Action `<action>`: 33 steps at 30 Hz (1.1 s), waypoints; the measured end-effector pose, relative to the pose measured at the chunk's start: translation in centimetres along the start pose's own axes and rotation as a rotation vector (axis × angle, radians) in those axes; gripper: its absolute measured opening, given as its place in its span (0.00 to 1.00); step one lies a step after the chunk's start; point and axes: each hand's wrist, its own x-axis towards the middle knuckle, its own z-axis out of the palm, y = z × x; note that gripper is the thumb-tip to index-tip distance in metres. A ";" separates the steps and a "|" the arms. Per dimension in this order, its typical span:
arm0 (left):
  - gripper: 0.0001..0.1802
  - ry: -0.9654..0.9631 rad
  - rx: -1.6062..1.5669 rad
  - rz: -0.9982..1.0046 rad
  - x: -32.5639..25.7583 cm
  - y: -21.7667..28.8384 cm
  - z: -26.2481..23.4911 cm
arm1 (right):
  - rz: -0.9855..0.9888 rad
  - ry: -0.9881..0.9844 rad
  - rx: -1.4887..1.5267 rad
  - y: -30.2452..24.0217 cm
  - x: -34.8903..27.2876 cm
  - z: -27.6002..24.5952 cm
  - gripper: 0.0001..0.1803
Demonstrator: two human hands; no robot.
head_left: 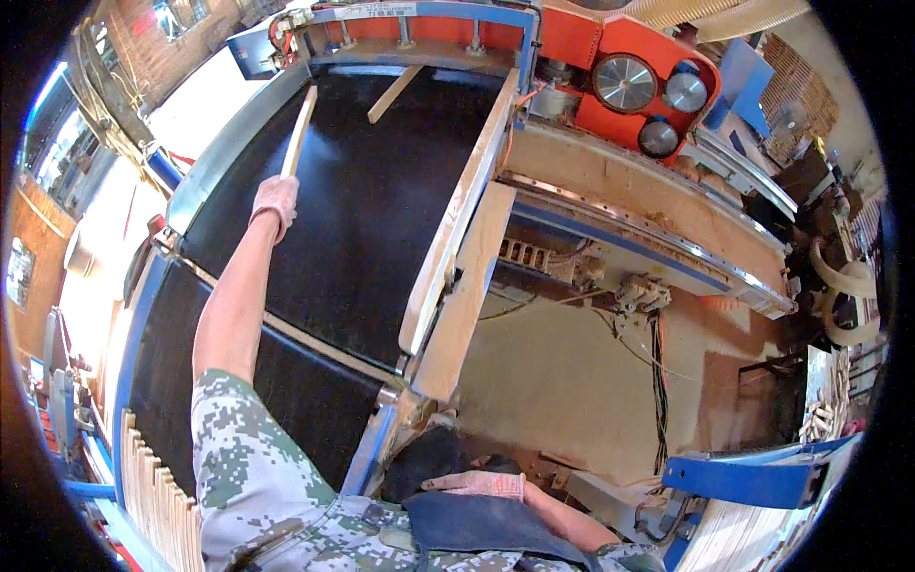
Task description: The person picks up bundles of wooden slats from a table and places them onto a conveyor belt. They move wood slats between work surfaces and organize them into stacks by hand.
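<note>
Nearest, the right hand (477, 484), gloved, rests flat and open on a dark apron (477, 524) at the waist. At the belt's (362, 219) left edge, the gloved left hand (275, 201) is closed around the near end of a strip (299, 129): pale, thin wood, likely light, stiff, slightly springy; best gripped near an end. A second strip (394, 93) lies at the belt's far edge.

I see a pale pink glove on my left hand (275, 201), gripping a light tan strip (299, 130) over the black belt (362, 210). My sleeve (238, 458) is green-grey pixel camouflage. My right hand (477, 484), gloved the same pink, lies on a dark blue apron (477, 529). The saw housing (610, 43) is orange, its frame (419, 11) blue.
</note>
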 end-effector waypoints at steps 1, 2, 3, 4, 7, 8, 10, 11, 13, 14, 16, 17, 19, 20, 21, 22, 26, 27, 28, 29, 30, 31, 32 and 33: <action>0.13 0.006 0.082 0.022 2.0 0.8 0.9 | 0.022 -0.009 0.033 -4.2 -1.1 -0.4 0.40; 0.24 0.012 0.304 0.048 2.5 3.8 2.9 | 0.002 0.016 0.031 -1.7 -0.8 -0.4 0.40; 0.24 0.046 0.412 0.086 3.2 5.8 4.5 | -0.021 0.028 0.027 -0.7 -0.4 -0.9 0.41; 0.24 0.037 0.458 0.089 3.7 7.3 5.6 | -0.022 0.018 0.096 -2.6 -0.6 -0.8 0.46; 0.22 -0.094 0.739 0.170 5.4 11.7 9.1 | -0.138 0.056 0.131 1.8 0.0 -0.9 0.45; 0.22 -0.081 0.594 0.038 6.5 12.5 10.4 | -0.125 0.052 0.102 0.2 -0.3 -1.1 0.43; 0.21 0.005 0.662 0.086 8.0 13.2 12.5 | -0.099 0.064 0.115 -0.4 -0.3 -1.1 0.43; 0.21 0.043 0.694 0.115 8.3 13.8 13.7 | -0.094 0.076 0.124 -0.3 -0.3 -1.0 0.42; 0.21 0.015 0.670 0.120 8.6 14.7 15.7 | -0.090 0.097 0.132 0.0 -0.1 -1.1 0.42; 0.21 -0.005 0.655 0.113 8.5 14.6 16.2 | -0.088 0.099 0.139 0.1 0.1 -0.8 0.42; 0.21 -0.018 0.701 0.153 8.2 14.4 17.1 | -0.088 0.108 0.148 0.4 0.4 -0.6 0.42; 0.21 -0.008 0.716 0.174 8.0 14.3 17.7 | -0.089 0.114 0.151 0.6 0.4 -0.5 0.41; 0.22 0.029 0.754 0.204 7.3 14.1 17.5 | -0.096 0.105 0.156 0.9 0.5 -0.4 0.41; 0.22 0.025 0.768 0.221 6.8 14.3 17.6 | -0.099 0.112 0.157 1.0 0.5 -0.3 0.41; 0.22 0.021 0.783 0.236 6.1 14.4 17.7 | -0.103 0.117 0.158 1.0 0.5 -0.2 0.41; 0.22 0.018 0.797 0.251 5.4 14.4 17.6 | -0.107 0.122 0.158 1.0 0.6 -0.2 0.41; 0.24 0.021 0.796 0.294 5.5 13.4 18.2 | -0.115 0.138 0.151 1.0 0.7 0.0 0.40; 0.24 0.025 0.785 0.295 4.7 13.7 18.4 | -0.117 0.150 0.152 1.1 0.7 -0.1 0.40; 0.25 0.013 0.778 0.277 4.1 14.2 18.3 | -0.120 0.160 0.152 1.1 0.7 0.0 0.40; 0.25 0.014 0.756 0.274 4.4 14.3 18.5 | -0.119 0.168 0.150 1.1 0.5 -0.1 0.39; 0.25 0.015 0.734 0.271 5.2 14.2 18.7 | -0.120 0.173 0.149 1.1 0.3 -0.2 0.39; 0.25 0.015 0.711 0.268 5.9 14.2 18.8 | -0.122 0.177 0.146 1.1 0.1 -0.2 0.39; 0.25 0.001 0.777 0.297 6.1 14.1 19.5 | -0.119 0.185 0.149 1.1 -0.1 -0.1 0.39; 0.25 0.001 0.794 0.297 6.1 14.2 20.5 | -0.115 0.190 0.155 1.2 -0.4 -0.1 0.39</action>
